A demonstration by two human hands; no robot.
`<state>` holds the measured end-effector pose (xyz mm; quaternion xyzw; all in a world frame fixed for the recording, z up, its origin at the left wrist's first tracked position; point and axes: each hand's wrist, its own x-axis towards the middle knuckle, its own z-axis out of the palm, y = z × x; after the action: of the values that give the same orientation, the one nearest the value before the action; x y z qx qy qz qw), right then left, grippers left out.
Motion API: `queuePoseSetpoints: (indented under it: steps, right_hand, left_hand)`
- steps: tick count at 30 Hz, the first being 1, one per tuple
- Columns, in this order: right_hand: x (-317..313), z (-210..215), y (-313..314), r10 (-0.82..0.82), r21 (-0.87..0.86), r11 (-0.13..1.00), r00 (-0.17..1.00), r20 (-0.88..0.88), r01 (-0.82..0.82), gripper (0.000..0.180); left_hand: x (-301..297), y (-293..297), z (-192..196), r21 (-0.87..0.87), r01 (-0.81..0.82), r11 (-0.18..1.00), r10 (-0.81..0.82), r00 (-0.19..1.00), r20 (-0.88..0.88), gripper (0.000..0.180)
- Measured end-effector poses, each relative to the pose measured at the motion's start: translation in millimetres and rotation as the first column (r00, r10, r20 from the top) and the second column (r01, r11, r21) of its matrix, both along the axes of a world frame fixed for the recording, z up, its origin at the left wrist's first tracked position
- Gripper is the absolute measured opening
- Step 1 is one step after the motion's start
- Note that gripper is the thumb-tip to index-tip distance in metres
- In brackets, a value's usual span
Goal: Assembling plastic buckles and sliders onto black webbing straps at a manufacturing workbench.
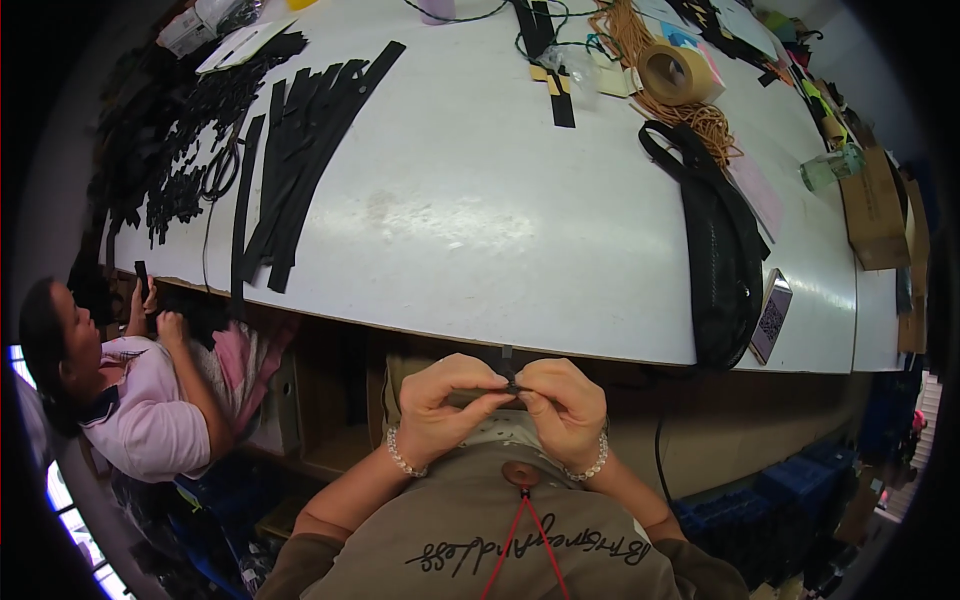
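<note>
Close to my chest, just off the table's near edge, my two hands meet fingertip to fingertip. My left hand (440, 405) is closed in a pinch on a small black strap piece (513, 387). From the other side, my right hand (568, 405) pinches the same piece between thumb and forefinger. A short dark grey end sticks up past the fingers toward the table edge; the fingertips cover most of the rest. Each wrist wears a clear beaded bracelet.
Long black strips (310, 165), scissors (222, 172) and a heap of short black pieces (175, 200) lie at left, near a seated co-worker (150, 400). At right are a black bag (718, 255), a phone (771, 315), a tape roll (672, 73), a bottle (832, 167) and a cardboard box (875, 210).
</note>
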<state>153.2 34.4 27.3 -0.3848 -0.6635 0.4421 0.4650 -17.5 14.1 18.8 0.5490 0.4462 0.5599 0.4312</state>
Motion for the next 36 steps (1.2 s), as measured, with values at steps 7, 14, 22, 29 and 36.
queuePoseSetpoints:
  steps: [7, 14, 22, 29, 36]
  right_hand:
    - [0.6, 0.7, -1.5, 0.003, 0.011, 1.0, 1.0, -0.001, -0.003, 0.012]
    - [1.1, -1.8, -2.7, 0.023, -0.04, 0.999, 0.999, -0.039, -0.025, 0.014]
    - [1.3, -6.0, -5.6, -0.013, -0.123, 0.992, 0.99, -0.138, -0.004, 0.013]
    - [4.5, -1.3, 1.3, 0.084, -0.101, 0.991, 0.992, -0.091, -0.093, 0.019]
    - [2.2, 0.1, 3.3, 0.029, -0.088, 0.995, 0.992, -0.122, -0.04, 0.021]
  left_hand:
    - [-4.7, 0.6, -0.5, 0.112, 0.05, 0.993, -0.042, 0.996, -0.073, 0.023]
    - [-1.1, -3.1, 1.2, 0.022, 0.07, 0.997, -0.071, 0.997, 0.007, 0.022]
    - [0.0, -3.7, -1.7, -0.141, 0.076, 0.987, -0.059, 0.991, 0.122, 0.024]
    - [0.4, -4.1, -3.4, -0.19, 0.104, 0.976, -0.068, 0.98, 0.185, 0.022]
    - [-2.4, 4.2, -4.1, -0.181, 0.133, 0.975, -0.138, 0.99, -0.019, 0.013]
